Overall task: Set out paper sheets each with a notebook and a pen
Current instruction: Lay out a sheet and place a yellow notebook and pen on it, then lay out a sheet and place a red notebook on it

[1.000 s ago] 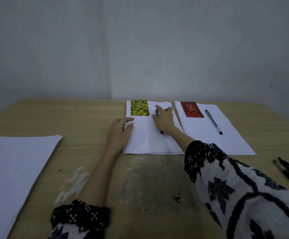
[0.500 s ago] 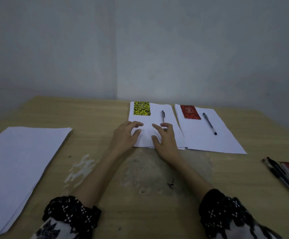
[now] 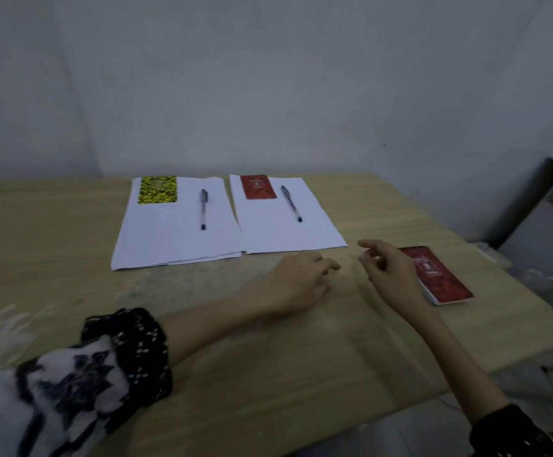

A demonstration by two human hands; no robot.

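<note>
Two white paper sheets lie side by side at the far middle of the wooden table. The left sheet (image 3: 173, 235) carries a yellow patterned notebook (image 3: 158, 189) and a black pen (image 3: 203, 208). The right sheet (image 3: 281, 227) carries a red notebook (image 3: 258, 187) and a second pen (image 3: 291, 202). A further red notebook (image 3: 440, 277) lies near the table's right edge. My right hand (image 3: 390, 275) hovers just left of it, fingers loosely curled and empty. My left hand (image 3: 298, 282) rests on the bare wood below the sheets, holding nothing.
The table's right edge (image 3: 499, 268) runs diagonally close behind the loose red notebook. Grey furniture (image 3: 552, 219) stands beyond it at the right. A white wall rises behind the table. Paint smears mark the wood at the left (image 3: 1, 328).
Both hands have left the left sheet and moved right toward the loose red notebook. The view has swung right, so the paper stack at the left is out of sight.
</note>
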